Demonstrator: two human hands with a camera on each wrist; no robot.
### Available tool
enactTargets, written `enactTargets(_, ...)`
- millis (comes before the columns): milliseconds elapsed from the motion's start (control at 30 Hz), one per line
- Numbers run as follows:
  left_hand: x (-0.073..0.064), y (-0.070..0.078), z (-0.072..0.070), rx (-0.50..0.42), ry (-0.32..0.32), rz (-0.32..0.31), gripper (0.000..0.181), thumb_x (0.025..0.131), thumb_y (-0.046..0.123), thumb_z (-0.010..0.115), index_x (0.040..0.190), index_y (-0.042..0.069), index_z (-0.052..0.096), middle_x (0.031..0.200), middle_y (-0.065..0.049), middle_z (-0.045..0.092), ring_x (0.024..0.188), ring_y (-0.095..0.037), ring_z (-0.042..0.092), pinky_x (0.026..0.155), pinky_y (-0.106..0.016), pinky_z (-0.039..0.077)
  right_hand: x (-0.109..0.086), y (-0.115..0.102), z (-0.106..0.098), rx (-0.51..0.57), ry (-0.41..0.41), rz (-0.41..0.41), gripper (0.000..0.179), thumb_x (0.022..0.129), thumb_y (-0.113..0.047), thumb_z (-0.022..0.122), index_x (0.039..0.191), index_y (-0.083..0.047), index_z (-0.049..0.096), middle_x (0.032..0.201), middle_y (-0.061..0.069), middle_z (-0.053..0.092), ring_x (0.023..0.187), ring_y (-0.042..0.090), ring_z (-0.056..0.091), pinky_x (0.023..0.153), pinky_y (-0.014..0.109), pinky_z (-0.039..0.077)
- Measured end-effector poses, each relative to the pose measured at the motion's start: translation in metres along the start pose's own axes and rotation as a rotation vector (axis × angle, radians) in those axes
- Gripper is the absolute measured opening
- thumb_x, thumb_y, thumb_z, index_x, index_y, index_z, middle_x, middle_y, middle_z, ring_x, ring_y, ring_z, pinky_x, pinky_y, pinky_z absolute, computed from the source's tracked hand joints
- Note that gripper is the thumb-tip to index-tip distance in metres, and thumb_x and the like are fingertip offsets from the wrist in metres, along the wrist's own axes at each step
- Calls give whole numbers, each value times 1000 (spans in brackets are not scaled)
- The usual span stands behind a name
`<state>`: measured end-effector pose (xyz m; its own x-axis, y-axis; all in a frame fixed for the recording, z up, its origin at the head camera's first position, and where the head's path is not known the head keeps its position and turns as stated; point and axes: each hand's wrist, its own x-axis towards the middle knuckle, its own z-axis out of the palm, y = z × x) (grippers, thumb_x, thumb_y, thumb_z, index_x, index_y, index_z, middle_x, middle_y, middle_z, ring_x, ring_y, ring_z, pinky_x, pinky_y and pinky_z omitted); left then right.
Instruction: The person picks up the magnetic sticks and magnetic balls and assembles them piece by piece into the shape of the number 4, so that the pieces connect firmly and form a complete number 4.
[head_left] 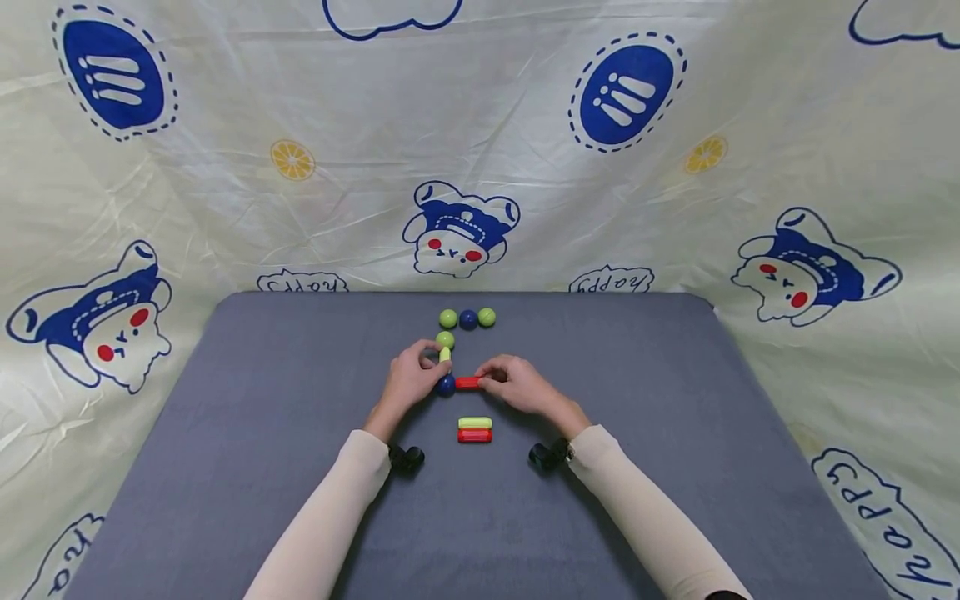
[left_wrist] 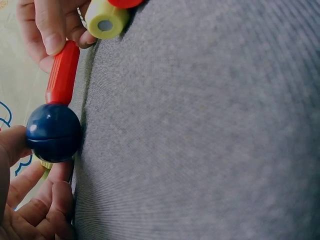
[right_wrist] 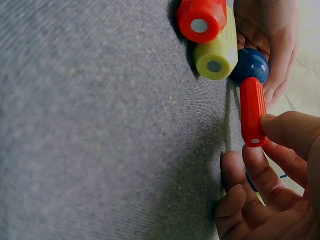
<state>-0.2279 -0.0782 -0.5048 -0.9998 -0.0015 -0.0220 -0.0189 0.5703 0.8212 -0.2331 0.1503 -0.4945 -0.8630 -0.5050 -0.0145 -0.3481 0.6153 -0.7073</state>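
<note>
My left hand (head_left: 408,379) pinches a yellow-green magnetic rod (head_left: 446,355) that points away from me. A light green ball (head_left: 446,339) sits at its far end and a dark blue ball (head_left: 446,385) at its near end. In the left wrist view, the thumb lies against the blue ball (left_wrist: 54,132). From the right, my right hand (head_left: 521,387) pinches a red magnetic rod (head_left: 467,383) between thumb and fingers. This rod's left end meets the blue ball, and a grey magnet disc shows in the other end of the red rod (right_wrist: 253,112).
Nearer me, a second yellow-green rod (head_left: 475,422) and a second red rod (head_left: 475,436) lie side by side. Beyond the hands, a blue ball (head_left: 468,320) stands between two green balls (head_left: 448,318). A grey cloth covers the table (head_left: 637,375), with a printed curtain (head_left: 360,167) behind.
</note>
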Motion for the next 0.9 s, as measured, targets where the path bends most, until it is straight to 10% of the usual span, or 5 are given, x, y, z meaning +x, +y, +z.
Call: enactTargets(900,0,-1,3,-7,15,21,35,92,29,78,122,14,69,81,-6,70,68,-16,60,65,-28,43,13,1,-21,-44,-34,47,24,100,-24,68,117,-9,73,107,5,71,93,18,64,79,32,55)
